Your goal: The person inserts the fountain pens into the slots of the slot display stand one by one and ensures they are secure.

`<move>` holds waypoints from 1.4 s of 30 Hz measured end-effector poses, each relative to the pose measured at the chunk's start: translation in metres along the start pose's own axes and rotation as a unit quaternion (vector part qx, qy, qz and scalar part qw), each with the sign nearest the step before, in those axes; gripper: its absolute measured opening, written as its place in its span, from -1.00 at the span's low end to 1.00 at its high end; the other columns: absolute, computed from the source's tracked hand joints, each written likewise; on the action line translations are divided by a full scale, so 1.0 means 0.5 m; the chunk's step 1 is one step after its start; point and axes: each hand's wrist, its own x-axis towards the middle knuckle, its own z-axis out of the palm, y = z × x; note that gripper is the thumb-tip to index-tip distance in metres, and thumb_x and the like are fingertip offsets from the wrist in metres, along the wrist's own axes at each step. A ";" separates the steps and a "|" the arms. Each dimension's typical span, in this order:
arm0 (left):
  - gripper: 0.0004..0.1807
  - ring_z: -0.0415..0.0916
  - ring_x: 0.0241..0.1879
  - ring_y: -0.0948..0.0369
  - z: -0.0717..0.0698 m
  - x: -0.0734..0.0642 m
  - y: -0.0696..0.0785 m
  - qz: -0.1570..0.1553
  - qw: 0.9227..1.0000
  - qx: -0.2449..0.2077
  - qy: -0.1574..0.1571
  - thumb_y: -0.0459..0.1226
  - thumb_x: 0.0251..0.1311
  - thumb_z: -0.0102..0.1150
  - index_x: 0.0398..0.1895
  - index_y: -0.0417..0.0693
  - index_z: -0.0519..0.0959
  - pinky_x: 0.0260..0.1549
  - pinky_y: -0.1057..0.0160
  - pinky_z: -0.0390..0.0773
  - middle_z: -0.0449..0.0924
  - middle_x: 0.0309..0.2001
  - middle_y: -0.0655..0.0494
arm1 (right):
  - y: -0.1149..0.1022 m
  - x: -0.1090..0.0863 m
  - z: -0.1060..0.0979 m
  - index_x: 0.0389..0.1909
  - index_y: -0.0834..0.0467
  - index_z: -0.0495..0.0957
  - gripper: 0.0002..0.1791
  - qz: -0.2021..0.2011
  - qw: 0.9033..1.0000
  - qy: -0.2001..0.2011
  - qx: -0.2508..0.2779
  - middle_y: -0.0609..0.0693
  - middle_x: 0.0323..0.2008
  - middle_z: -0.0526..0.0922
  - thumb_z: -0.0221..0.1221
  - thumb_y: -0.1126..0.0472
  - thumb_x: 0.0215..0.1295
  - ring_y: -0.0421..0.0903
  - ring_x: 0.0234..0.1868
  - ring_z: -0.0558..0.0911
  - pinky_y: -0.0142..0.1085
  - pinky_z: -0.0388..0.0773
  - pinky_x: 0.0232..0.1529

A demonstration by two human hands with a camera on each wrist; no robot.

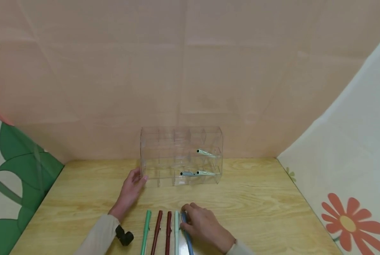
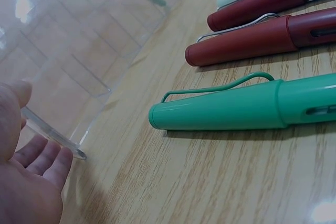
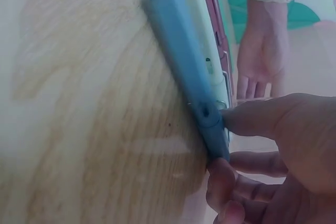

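A blue fountain pen (image 3: 181, 45) lies at a slant at the right end of a row of pens, and my right hand (image 1: 204, 223) pinches it near its cap end between thumb and fingers. Left of it are a pale mint pen (image 1: 176, 232), two dark red pens (image 1: 168, 232) and a green pen (image 2: 226, 109). My left hand (image 1: 130, 191) holds the lower left side wall of a clear compartmented rack (image 1: 164, 152), thumb in front and fingers outside. Inside the rack are two pale green pens (image 1: 205, 153) and a grey-blue pen (image 1: 187, 174).
The rack stands upright at the back of the wooden table (image 1: 256, 198), before a plain pinkish backdrop (image 1: 183, 71). Flowered cloth (image 1: 347, 223) hangs at the right, leaf-patterned cloth (image 1: 21, 170) at the left. A black device (image 1: 124, 236) sits on my left wrist.
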 end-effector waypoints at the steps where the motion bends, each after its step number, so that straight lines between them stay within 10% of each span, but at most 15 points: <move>1: -0.36 0.29 0.58 -0.24 0.000 0.000 0.001 -0.002 1.000 -0.001 0.002 -0.13 0.61 0.13 0.58 -0.19 0.23 0.53 -0.26 0.40 0.33 0.56 -0.31 | -0.001 -0.001 -0.001 0.11 0.04 0.62 -0.64 0.000 1.000 0.000 -0.002 -0.21 -0.30 0.57 0.39 0.01 0.40 -0.37 -0.44 0.42 -0.48 0.37 -0.50; 16: -0.33 0.24 0.59 -0.29 -0.003 -0.005 0.002 -0.004 1.000 -0.004 -0.007 -0.16 0.61 0.11 0.61 -0.25 0.17 0.54 -0.28 0.38 0.27 0.58 -0.37 | 0.002 -0.010 -0.016 -0.02 0.07 0.66 -0.72 0.025 0.999 0.013 -0.016 -0.15 -0.28 0.66 0.41 0.12 0.29 -0.28 -0.39 0.55 -0.42 0.46 -0.45; 42: -0.37 0.27 0.58 -0.26 -0.002 -0.003 0.001 -0.003 1.000 0.006 0.000 -0.19 0.62 0.10 0.59 -0.24 0.20 0.54 -0.27 0.39 0.28 0.57 -0.35 | -0.047 -0.024 -0.232 -0.23 -0.03 0.66 -0.90 0.034 0.990 0.133 0.043 -0.22 -0.33 0.72 0.41 0.14 0.38 -0.37 -0.67 0.33 -0.46 0.29 -0.67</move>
